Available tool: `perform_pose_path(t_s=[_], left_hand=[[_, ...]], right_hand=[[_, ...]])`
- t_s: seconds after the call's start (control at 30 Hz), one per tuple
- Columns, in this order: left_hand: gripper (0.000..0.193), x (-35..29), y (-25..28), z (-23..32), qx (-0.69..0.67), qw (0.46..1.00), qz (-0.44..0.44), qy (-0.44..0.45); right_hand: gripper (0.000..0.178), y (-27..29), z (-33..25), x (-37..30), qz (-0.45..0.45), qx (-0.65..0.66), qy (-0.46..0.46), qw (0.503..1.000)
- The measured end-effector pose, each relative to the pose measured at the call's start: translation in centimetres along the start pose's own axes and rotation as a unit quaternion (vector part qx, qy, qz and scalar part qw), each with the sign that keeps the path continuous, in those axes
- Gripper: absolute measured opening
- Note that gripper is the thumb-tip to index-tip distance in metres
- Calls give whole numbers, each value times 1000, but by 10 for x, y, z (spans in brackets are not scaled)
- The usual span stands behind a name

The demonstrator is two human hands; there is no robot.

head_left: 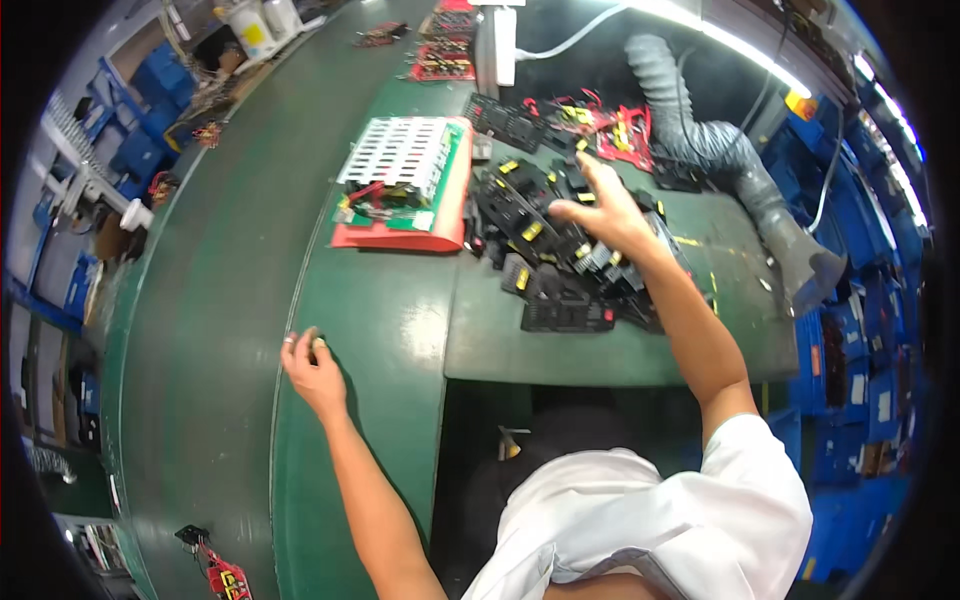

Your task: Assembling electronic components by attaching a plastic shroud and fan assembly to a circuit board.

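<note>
While right hand (614, 214) spreads wide over black parts (557, 282), left hand (316, 376) over green worktop (375, 335), grip unclear; blue bins (836, 394) at right.

Green-topped table (560, 362), yellow marking lines (715, 290) on its right part. Long dark-green conveyor belt (200, 330) runs alongside on the left, bent by the fisheye. Dark panel (590, 65) behind the table, white post (504, 50) at its left end, white hose (575, 40) looping off it. Tube light (740, 48) on overhead, bright glare on the table surface. Corrugated grey duct (715, 145) drops to a flared hood (806, 268) at the right edge. Blue bins (882, 395) stacked far right; more blue containers (163, 78) beyond the belt. Under the table: dark, details unclear.
</note>
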State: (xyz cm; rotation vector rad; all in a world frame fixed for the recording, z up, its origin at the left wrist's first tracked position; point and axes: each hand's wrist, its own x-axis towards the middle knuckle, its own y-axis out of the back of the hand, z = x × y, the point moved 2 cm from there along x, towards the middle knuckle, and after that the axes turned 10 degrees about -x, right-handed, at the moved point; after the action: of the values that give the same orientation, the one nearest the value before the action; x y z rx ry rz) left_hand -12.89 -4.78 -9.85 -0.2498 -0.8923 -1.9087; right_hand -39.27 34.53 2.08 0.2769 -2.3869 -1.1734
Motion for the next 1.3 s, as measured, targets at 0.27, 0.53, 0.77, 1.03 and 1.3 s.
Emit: perform_pose_path(t_s=[0.27,0.53,0.77,1.03,1.3], left_hand=[[41,16,-1,-7,-67,995,-29,66],[36,10,6,-2,-28,997,-43,49],[32,1,-4,2,-87,996,2,34],[27,-4,11,-4,-36,999,17,25],[26,5,3,14,-21,999,6,43]], right_hand=[[82,108,77,-70,163,31,-160,973],[95,81,110,-138,-43,-3,-158,987],[99,77,78,-102,-53,-96,-159,981],[60,58,97,-93,-73,-157,-155,973],[36,71,99,-93,-97,39,-282,954]])
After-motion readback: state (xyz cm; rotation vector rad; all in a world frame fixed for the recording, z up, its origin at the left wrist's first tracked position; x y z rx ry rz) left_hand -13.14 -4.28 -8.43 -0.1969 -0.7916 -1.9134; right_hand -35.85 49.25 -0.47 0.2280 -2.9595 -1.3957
